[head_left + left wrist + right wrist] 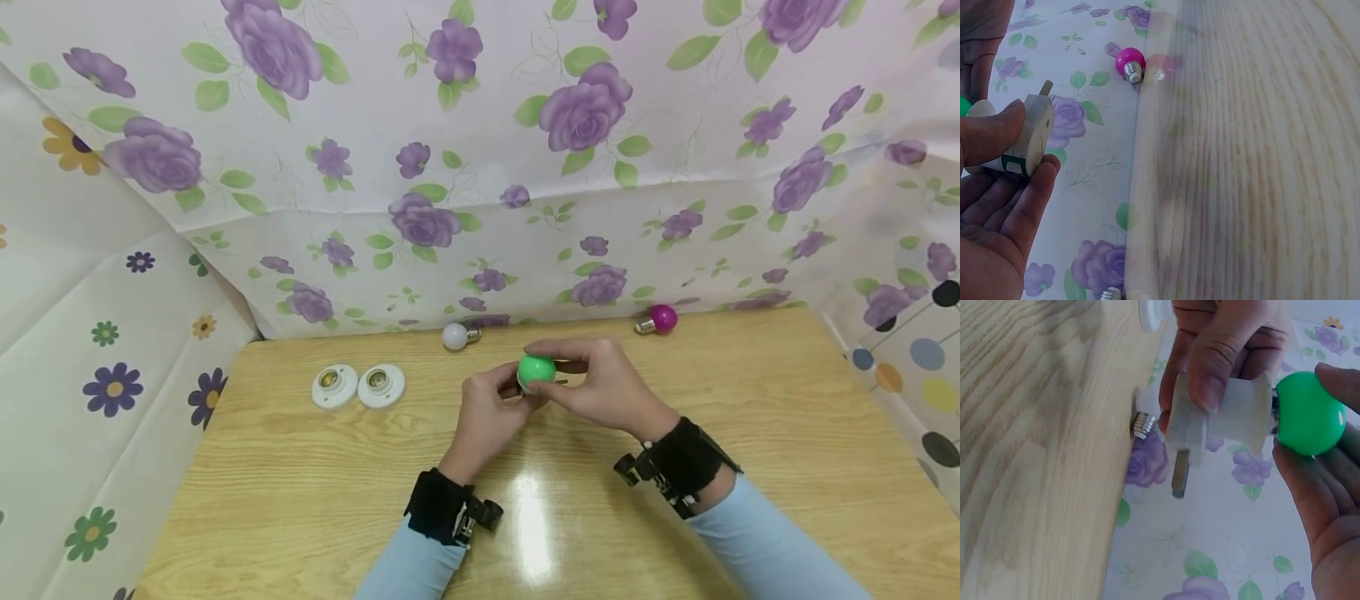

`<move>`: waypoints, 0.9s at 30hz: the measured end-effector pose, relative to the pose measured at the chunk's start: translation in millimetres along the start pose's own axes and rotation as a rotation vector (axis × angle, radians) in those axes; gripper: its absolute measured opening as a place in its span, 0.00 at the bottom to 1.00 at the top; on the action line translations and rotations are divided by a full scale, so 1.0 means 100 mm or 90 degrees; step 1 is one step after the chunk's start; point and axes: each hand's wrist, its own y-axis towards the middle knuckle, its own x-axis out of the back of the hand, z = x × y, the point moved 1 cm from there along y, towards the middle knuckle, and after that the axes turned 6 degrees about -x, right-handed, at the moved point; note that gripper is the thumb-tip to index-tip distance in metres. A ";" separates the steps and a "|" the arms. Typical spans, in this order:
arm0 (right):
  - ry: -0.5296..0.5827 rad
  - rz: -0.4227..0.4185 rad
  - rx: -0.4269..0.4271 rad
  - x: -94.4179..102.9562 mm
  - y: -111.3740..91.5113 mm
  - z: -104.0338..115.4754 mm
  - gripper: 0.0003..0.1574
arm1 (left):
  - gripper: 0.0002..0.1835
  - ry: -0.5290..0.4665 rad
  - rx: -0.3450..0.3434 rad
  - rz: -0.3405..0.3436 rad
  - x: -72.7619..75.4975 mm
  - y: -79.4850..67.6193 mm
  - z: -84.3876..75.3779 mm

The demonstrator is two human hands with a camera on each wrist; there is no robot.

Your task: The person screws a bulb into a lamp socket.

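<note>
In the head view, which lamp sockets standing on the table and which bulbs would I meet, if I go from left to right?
First round white socket → second round white socket → white bulb → green bulb → magenta bulb.

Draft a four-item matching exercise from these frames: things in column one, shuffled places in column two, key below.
Things
1. Round green bulb
2. White plastic plug-in socket
3. Round magenta bulb
4. Two round white lamp holders

Places
A. At the back edge of the wood-grained table
B. Side by side on the table's left part
C. In the right hand
D. In the left hand

Pairs: 1-C; 2-D; 3-A; 4-B
</note>
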 end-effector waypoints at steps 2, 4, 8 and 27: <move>0.009 0.021 0.010 0.01 0.01 0.00 0.27 | 0.18 -0.008 0.003 0.006 0.01 0.00 0.01; 0.019 0.039 0.012 0.03 0.01 0.00 0.28 | 0.18 -0.015 0.008 0.008 0.01 0.00 0.01; 0.036 0.053 -0.002 0.05 0.02 0.01 0.30 | 0.18 -0.013 0.008 -0.011 0.01 0.01 0.00; 0.009 -0.189 -0.006 -0.16 -0.02 -0.03 0.26 | 0.16 0.024 0.007 -0.088 -0.05 0.00 -0.03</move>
